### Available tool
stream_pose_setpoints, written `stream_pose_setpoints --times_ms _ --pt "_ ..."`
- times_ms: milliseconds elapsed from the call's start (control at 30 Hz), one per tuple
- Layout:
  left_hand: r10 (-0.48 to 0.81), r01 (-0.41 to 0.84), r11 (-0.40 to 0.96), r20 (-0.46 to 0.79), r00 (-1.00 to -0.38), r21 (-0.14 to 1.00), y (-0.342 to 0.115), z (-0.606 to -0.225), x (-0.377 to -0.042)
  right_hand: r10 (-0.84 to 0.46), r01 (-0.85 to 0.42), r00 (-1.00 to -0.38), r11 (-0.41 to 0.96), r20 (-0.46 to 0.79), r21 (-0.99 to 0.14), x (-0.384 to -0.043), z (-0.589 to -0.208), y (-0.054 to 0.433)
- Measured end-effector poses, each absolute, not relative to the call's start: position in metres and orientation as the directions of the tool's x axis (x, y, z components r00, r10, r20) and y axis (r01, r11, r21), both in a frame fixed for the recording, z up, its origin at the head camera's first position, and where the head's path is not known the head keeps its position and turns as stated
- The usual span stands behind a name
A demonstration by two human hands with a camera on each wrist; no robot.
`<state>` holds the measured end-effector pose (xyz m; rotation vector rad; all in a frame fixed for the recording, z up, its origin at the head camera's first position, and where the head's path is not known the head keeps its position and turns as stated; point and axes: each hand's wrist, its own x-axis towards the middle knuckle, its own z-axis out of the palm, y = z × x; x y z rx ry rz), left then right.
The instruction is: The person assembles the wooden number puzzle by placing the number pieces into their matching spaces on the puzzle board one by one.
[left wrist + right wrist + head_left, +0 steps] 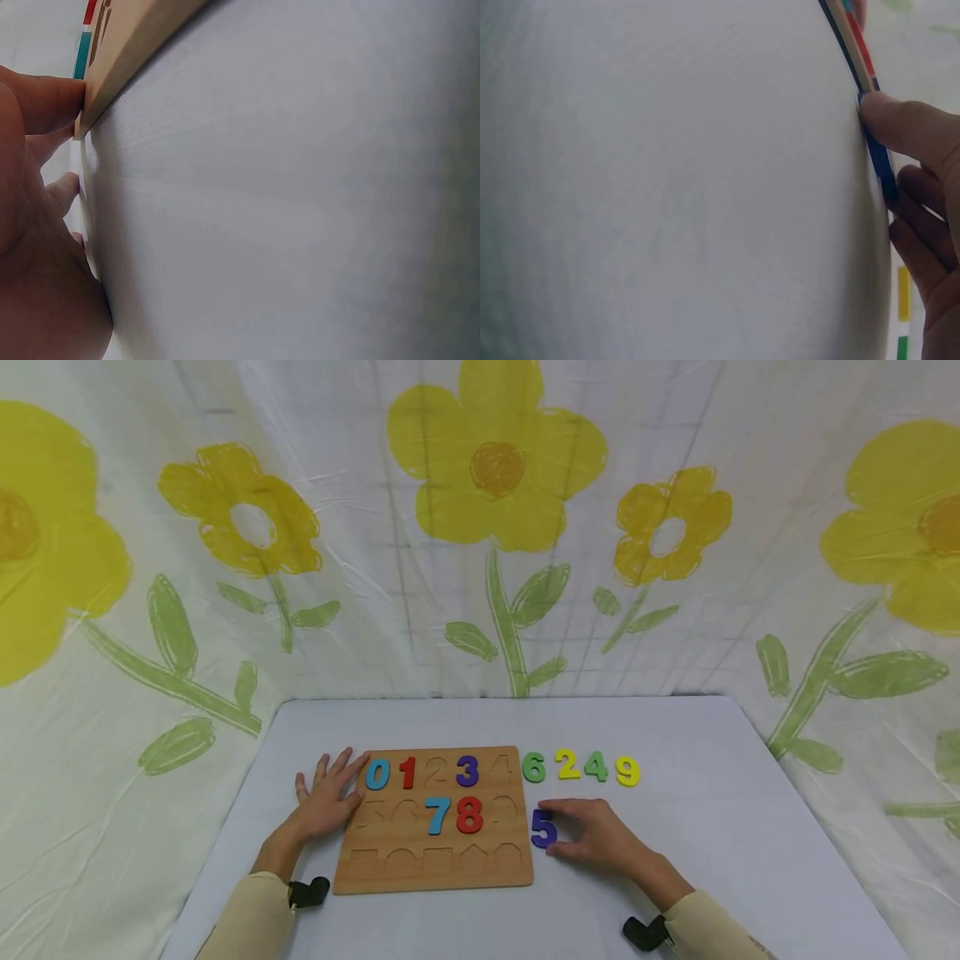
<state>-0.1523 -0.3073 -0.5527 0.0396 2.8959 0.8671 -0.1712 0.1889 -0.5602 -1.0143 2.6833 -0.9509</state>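
In the head view, my right hand [600,835] pinches a purple number 5 [543,827] between thumb and fingers. It sits on the table just off the right edge of a wooden number board [435,882]. The right wrist view shows the thumb on the blue-looking edge of the 5 [877,150]. My left hand [324,806] lies with fingers spread at the board's left edge. In the left wrist view its thumb touches the side of the board [127,60]. On the board are a blue 0 [370,774], red 1 [407,772], purple 3 [469,771], blue 7 [438,815] and red 8 [469,816].
Right of the board's upper edge, a green 6 [534,770], yellow 2 [567,766], green 4 [597,767] and yellow 9 [628,772] lie in a row on the white table [720,827]. A flower-printed sheet [360,643] hangs behind the table.
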Motion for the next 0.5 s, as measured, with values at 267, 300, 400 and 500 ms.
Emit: stream_pose_setpoints --times_ms 267,300,400,500 --pt "0.056 -0.005 0.837 -0.096 -0.994 0.548 -0.309 -0.553 -0.152 -0.636 -0.600 -0.755 0.574 0.158 -0.557 -0.172 -0.561 0.186" --pt "0.055 -0.009 0.836 -0.099 -0.994 0.549 -0.309 -0.553 -0.152 -0.635 -0.601 -0.756 0.576 0.160 -0.554 -0.172 -0.561 0.187" --pt "0.055 -0.013 0.837 -0.107 -0.993 0.546 -0.309 -0.553 -0.152 -0.628 -0.601 -0.760 0.582 0.167 -0.548 -0.170 -0.557 0.187" --pt "0.058 -0.019 0.836 -0.122 -0.991 0.548 -0.308 -0.551 -0.152 -0.608 -0.577 -0.777 0.583 0.163 -0.572 -0.166 -0.548 0.189"
